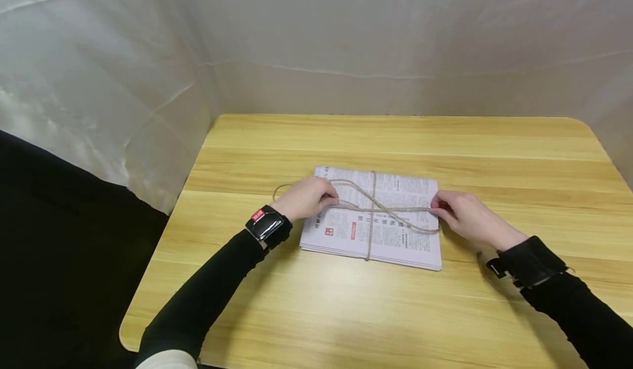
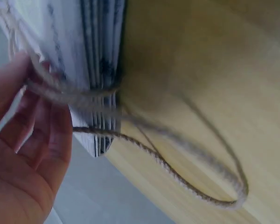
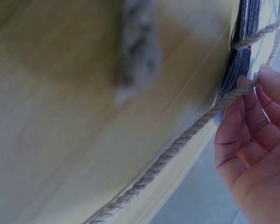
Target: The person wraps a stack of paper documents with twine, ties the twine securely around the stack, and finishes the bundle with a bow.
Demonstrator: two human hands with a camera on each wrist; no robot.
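Observation:
A flat stack of newspapers lies mid-table, crossed by jute twine. My left hand grips the twine at the stack's left edge; a loose loop trails past it onto the table. My right hand pinches the twine at the stack's right edge. In the left wrist view, the twine runs over my fingers beside the newspaper edge, and a loop lies on the wood. In the right wrist view, my fingertips hold the twine against the stack's edge.
The wooden table has rounded corners and stands against white sheeted walls. Dark floor lies to the left. Both forearms wear black sleeves with wrist-mounted straps.

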